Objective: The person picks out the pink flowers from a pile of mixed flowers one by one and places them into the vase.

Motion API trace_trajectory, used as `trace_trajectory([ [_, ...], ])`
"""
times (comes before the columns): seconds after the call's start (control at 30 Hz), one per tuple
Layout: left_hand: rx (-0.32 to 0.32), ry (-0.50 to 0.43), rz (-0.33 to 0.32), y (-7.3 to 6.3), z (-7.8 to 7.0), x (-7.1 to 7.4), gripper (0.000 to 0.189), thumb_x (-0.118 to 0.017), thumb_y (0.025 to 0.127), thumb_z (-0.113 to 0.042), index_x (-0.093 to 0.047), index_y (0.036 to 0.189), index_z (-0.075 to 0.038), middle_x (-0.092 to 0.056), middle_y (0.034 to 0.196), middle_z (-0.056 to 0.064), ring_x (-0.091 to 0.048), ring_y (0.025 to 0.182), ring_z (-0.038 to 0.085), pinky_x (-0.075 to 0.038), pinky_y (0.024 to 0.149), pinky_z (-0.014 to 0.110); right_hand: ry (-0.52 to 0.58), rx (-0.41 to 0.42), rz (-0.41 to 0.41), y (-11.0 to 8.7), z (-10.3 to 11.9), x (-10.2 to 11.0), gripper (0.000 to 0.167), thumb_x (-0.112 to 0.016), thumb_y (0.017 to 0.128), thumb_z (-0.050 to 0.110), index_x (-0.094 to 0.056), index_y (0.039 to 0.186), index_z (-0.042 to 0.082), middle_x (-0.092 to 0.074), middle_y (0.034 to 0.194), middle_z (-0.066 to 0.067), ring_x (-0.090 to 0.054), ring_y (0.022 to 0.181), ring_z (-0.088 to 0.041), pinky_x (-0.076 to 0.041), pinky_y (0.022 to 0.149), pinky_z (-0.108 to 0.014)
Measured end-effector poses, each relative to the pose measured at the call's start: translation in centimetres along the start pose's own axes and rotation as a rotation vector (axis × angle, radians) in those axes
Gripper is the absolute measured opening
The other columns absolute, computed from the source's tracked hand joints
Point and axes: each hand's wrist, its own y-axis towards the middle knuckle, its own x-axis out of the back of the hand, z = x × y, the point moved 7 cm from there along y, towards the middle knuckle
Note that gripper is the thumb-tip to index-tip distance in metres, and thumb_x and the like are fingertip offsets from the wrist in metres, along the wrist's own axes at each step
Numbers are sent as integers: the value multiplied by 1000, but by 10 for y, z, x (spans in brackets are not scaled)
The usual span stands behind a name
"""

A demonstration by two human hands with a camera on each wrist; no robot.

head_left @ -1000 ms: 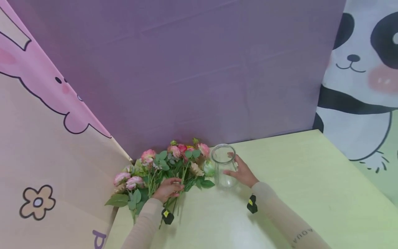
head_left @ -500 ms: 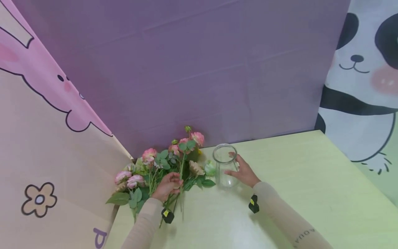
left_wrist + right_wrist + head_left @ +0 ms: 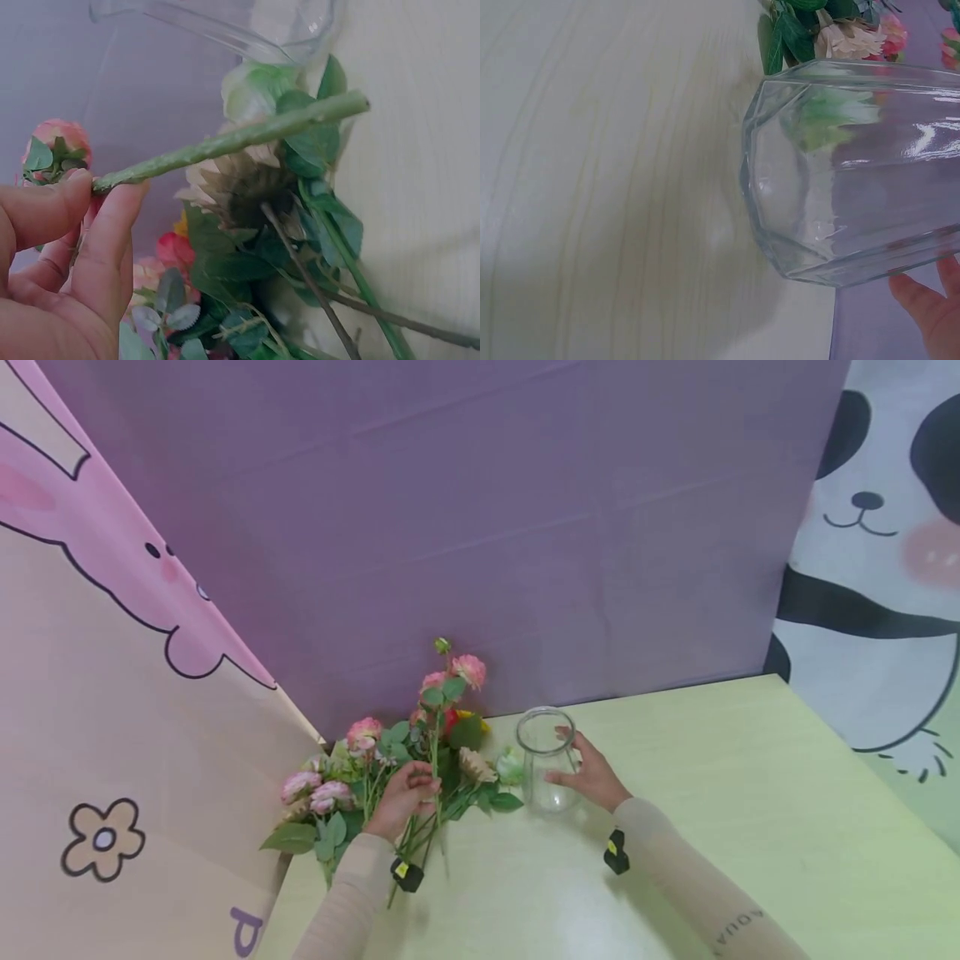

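Between thumb and fingers, my left hand (image 3: 406, 798) pinches the green stem (image 3: 232, 144) of a pink flower spray (image 3: 468, 671). The spray stands nearly upright over the pile, with its blooms and a green bud at the top and the cut stem end below the hand. My right hand (image 3: 592, 774) grips the right side of a clear glass vase (image 3: 545, 729), which stands upright on the table. In the right wrist view, the faceted glass vase (image 3: 855, 180) shows fingertips (image 3: 907, 289) on its side. Nothing shows inside the vase except things seen through the glass.
Several artificial flowers lie heaped at the table's left back corner, among them pale pink blooms (image 3: 331, 797), a beige flower (image 3: 476, 765) and a white-green flower (image 3: 510, 766) close beside the vase. A purple wall panel (image 3: 525, 527) rises behind the pale table (image 3: 712, 760).
The pink flower spray has come up out of the pile in my left hand and now stands more upright. My right hand stays on the vase.
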Motion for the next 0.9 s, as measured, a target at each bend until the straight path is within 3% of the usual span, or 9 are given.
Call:
trace_trajectory([
  [0.2, -22, -25, 13, -2, -7, -7, 29, -60, 90, -1, -49, 116, 2, -56, 90, 3, -61, 87, 19, -56, 76, 39, 22, -11, -21, -6, -2, 5, 100, -82, 72, 24, -19, 148, 7, -23, 151, -20, -19, 138, -40, -25, 107, -60],
  [0.43, -57, -87, -1, -5, -20, -20, 25, -58, 89, 3, -50, 113, 1, -57, 87, 6, -62, 84, 14, -56, 68, 31, 123, 66, -53, -14, 19, 20, 97, -80, 75, 12, -18, 149, 16, -23, 152, -16, -18, 138, -40, -25, 108, -58],
  [0.53, -80, -97, 11, -9, -27, -29, 25, -59, 89, 2, -50, 112, 0, -57, 88, 6, -63, 86, 16, -56, 73, 38, 150, 90, -109, -18, 29, 32, 96, -79, 75, 8, -19, 149, 15, -25, 151, -17, -19, 138, -40, -26, 108, -56],
  [0.67, -104, -102, 21, -13, -35, -39, 26, -61, 89, 1, -50, 113, 0, -57, 91, 4, -62, 89, 21, -54, 80, 46, 195, 127, -229, -24, 41, 48, 87, -77, 76, 3, -25, 146, 8, -34, 146, -16, -28, 134, -35, -31, 109, -43],
  [0.8, -149, -116, 25, -17, -43, -47, 28, -60, 89, 3, -49, 114, 2, -55, 92, 3, -59, 85, 19, -56, 75, 40, 284, 167, -364, -31, 52, 58, 72, -73, 78, -2, -35, 139, 2, -46, 133, -13, -41, 125, -23, -39, 103, -25],
  [0.9, -184, -126, 19, -22, -49, -53, 28, -59, 88, 4, -49, 115, 4, -54, 91, 2, -57, 79, 14, -56, 69, 32, 337, 195, -405, -34, 62, 58, 62, -70, 80, -5, -39, 134, -1, -52, 124, -10, -49, 116, -14, -43, 97, -20],
])
